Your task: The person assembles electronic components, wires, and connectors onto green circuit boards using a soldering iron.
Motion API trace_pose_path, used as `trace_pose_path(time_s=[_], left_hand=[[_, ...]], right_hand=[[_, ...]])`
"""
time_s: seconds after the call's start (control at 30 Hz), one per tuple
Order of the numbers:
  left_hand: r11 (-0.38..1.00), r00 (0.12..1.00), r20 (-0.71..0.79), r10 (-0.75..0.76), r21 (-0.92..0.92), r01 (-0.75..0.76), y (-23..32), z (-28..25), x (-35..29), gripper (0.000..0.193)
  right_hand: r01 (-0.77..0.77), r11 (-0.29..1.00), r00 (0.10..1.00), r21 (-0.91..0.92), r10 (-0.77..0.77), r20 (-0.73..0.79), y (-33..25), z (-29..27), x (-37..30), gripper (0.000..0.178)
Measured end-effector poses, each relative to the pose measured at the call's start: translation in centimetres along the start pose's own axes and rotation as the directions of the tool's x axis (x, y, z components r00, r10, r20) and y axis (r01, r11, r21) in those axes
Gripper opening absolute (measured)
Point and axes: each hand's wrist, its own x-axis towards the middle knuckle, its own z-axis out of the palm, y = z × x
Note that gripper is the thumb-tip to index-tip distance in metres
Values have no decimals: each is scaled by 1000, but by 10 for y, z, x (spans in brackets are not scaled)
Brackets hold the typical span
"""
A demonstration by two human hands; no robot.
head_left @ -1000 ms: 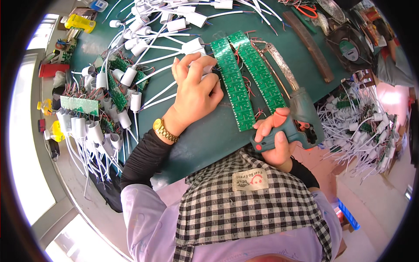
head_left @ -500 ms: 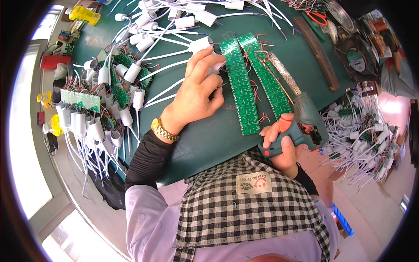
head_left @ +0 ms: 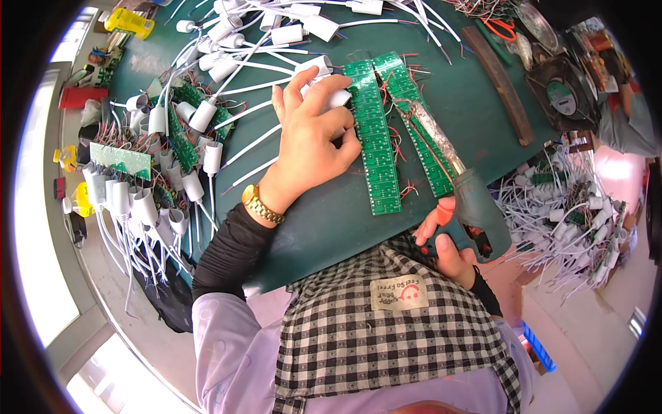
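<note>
My left hand (head_left: 314,138), wearing a gold watch, reaches over the table with curled fingers around a white plastic cap (head_left: 338,98). This cap lies against the left edge of a long green circuit board strip (head_left: 376,145). Just beyond the fingers is another white cap (head_left: 316,65). My right hand (head_left: 448,241) grips the handle of a dark green soldering gun (head_left: 476,203) near the table's front edge. The gun's metal tip end points up and left over a second green board strip (head_left: 420,134). Short red wires stick out along both strips.
White caps with cables (head_left: 286,34) cover the far table. A bundle of caps and boards (head_left: 131,193) stands at the left. At the right are a dark wooden bar (head_left: 500,83), a fan (head_left: 562,96) and a wired heap (head_left: 572,214). Another person's hand (head_left: 626,100) shows far right.
The soldering gun and my right hand have come down a little toward me, and the tip has dropped along the strips. My left hand's fingers have spread slightly over the cap.
</note>
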Motion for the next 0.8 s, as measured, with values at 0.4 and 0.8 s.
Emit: trace_pose_path(time_s=[0.4,0.8], left_hand=[[993,999,34,11,119,-15,6,0,1,11],[997,999,8,49,52,-49,1,4,0,13]], right_hand=[[-136,962,959,-236,188,214,-1,-5,-3,43],[-333,889,922,-314,377,89,-10,7,1,22]])
